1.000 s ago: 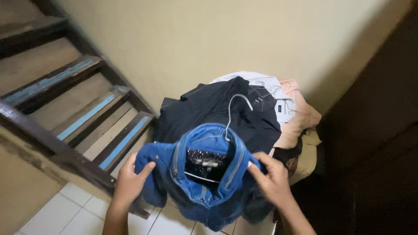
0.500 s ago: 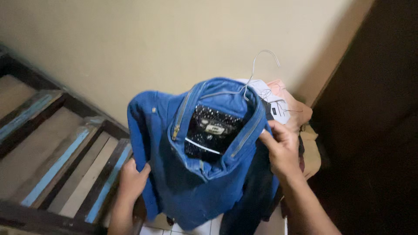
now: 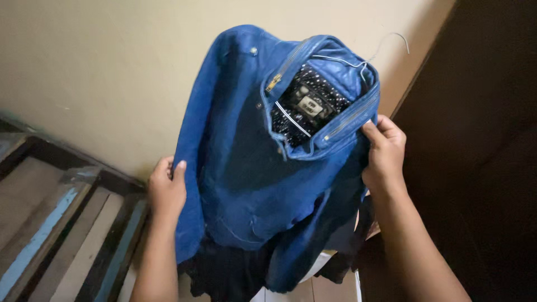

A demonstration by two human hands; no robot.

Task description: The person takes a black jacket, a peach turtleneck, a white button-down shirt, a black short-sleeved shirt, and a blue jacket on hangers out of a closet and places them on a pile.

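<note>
A blue zip-up jacket [image 3: 251, 156] on a white wire hanger [image 3: 380, 47] is held up in front of the beige wall. Its lining is black with white dots and carries a small label. My left hand [image 3: 166, 190] grips the jacket's left edge by the sleeve. My right hand [image 3: 385, 146] pinches the collar and front edge on the right side. The hanger's hook sticks out above the collar at the top right.
Wooden stair steps [image 3: 50, 223] with blue-painted edges run along the lower left. A pile of dark clothes [image 3: 224, 274] lies below the jacket, mostly hidden by it. A dark brown door or panel [image 3: 481, 140] fills the right side.
Both hands have lifted the jacket off the clothes pile and raised it higher against the wall. The pile that showed beneath it is now mostly covered.
</note>
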